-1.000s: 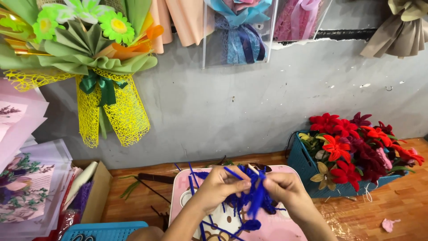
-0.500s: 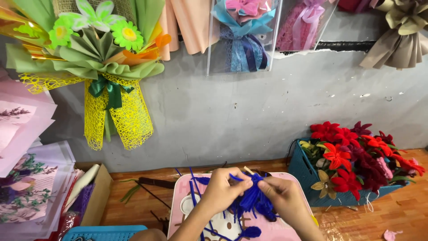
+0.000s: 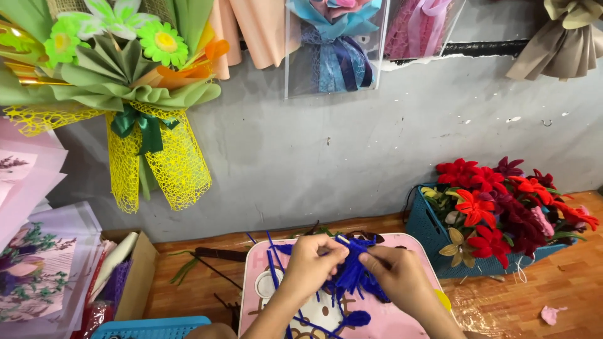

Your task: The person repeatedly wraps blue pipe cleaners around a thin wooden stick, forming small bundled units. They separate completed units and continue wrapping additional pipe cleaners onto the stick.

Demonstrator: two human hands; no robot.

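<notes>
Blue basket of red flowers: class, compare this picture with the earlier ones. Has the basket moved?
No. The blue basket keeps its place on the floor by the grey wall, just right of the pink table.

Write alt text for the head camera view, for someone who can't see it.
Two hands, left hand and right hand, work a bundle of blue pipe cleaners over a small pink table. A blue basket of red flowers sits to the right; a green and yellow bouquet hangs on the grey wall.

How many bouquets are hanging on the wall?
5, all partly cut off at the top: the green and yellow bouquet at left, a peach one, a blue one, a pink one, and a beige one at right.
</notes>
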